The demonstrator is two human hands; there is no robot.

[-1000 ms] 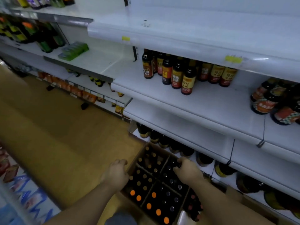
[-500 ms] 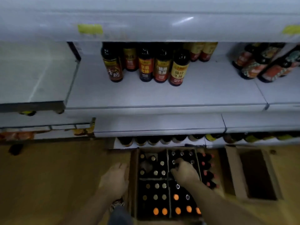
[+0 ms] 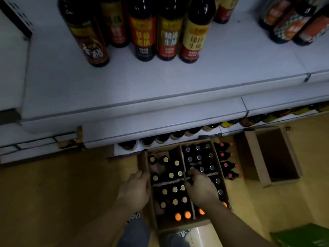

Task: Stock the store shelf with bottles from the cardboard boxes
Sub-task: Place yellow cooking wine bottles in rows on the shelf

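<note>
Stocking job, seen from above. Left hand (image 3: 133, 190) rests against left wall of cardboard box (image 3: 185, 226) on floor (image 3: 71, 184); grip cannot be told. Right hand (image 3: 202, 188) reaches into box at centre divider, fingers curled among caps; whether it grips bottle cannot be told. Dark bottles (image 3: 175, 189) stand upright in box compartments. Red-capped bottles (image 3: 226, 165) lie just right of box; beyond them, second box (image 3: 256, 157), open. Farther off, white shelf (image 3: 160, 82) carries row of labelled bottles (image 3: 191, 40).
</note>
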